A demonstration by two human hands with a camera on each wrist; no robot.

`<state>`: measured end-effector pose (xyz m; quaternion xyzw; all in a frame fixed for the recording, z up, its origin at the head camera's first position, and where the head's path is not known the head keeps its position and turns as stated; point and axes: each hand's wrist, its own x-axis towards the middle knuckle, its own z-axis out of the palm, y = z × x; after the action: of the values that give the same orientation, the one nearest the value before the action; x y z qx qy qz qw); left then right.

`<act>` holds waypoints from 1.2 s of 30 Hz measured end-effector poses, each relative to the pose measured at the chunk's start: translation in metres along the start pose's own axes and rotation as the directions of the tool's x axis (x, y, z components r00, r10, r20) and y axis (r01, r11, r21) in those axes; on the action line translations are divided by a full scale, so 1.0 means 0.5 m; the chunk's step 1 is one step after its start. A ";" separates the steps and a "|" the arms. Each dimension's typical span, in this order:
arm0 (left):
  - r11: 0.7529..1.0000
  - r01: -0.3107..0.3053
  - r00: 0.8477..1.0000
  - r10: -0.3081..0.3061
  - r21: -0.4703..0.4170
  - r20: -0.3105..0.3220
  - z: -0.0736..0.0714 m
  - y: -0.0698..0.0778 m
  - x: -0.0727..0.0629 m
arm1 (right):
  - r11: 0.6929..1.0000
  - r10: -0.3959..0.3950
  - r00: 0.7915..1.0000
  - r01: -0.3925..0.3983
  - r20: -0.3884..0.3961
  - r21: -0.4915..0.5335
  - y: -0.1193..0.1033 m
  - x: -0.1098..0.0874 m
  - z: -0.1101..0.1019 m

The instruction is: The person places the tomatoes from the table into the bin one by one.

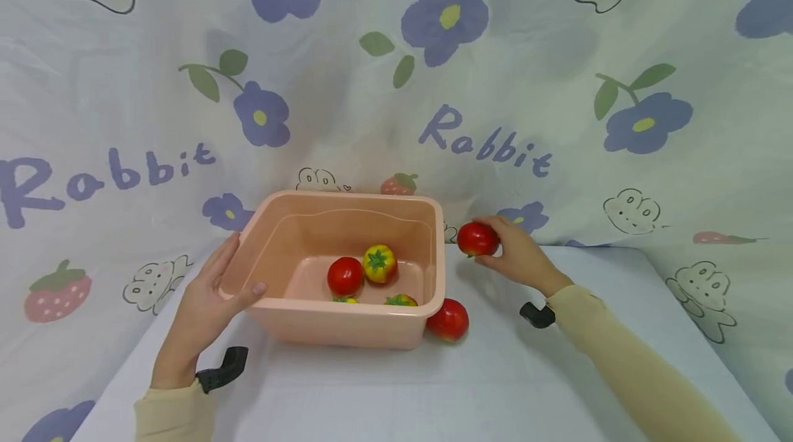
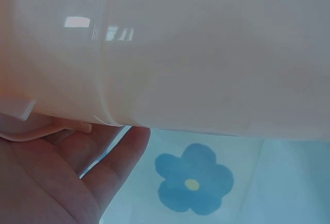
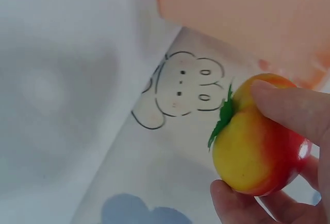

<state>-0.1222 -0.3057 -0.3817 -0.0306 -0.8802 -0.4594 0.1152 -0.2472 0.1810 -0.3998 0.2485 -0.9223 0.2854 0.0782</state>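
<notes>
A peach plastic bin [image 1: 347, 325] stands on the table, holding a red tomato [image 1: 345, 276] and a yellow-red tomato [image 1: 380, 264] with a green calyx. Two more are partly hidden behind its front wall. My left hand [image 1: 207, 297] grips the bin's left rim, thumb over the edge and fingers along the outside; the left wrist view shows the fingers against the outer wall [image 2: 196, 69]. Right of the bin, my right hand [image 1: 517, 253] holds a tomato [image 1: 477, 239] between thumb and fingers. Its yellow side and green calyx face the right wrist camera [image 3: 252, 141].
Another red tomato [image 1: 449, 320] lies against the bin's front right corner. The white tabletop [image 1: 495, 380] runs back to a hanging cloth [image 1: 347, 118] printed with flowers and rabbits, close behind the bin.
</notes>
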 end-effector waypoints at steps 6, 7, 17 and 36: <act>1.000 -0.009 1.000 0.009 0.009 -0.002 -0.001 -0.005 0.002 | 1.000 -0.023 0.999 0.023 -0.038 -0.001 -0.027 -0.030 -0.039; 1.000 -0.011 1.000 0.011 0.008 -0.002 -0.002 -0.006 0.003 | 1.000 -0.026 0.999 0.026 -0.044 -0.003 -0.032 -0.033 -0.046; 1.000 -0.015 1.000 0.015 -0.006 0.000 -0.003 -0.012 0.003 | 0.996 -0.093 0.990 0.093 -0.106 -0.010 -0.088 -0.055 -0.101; 1.000 -0.014 1.000 0.014 -0.014 0.001 0.000 -0.012 0.004 | 0.961 -0.228 0.964 0.245 -0.136 0.126 -0.198 -0.052 -0.086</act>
<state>-0.1249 -0.3093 -0.3860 -0.0377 -0.8767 -0.4649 0.1176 -0.1749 0.1454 -0.3233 0.3445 -0.8569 0.3533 0.1493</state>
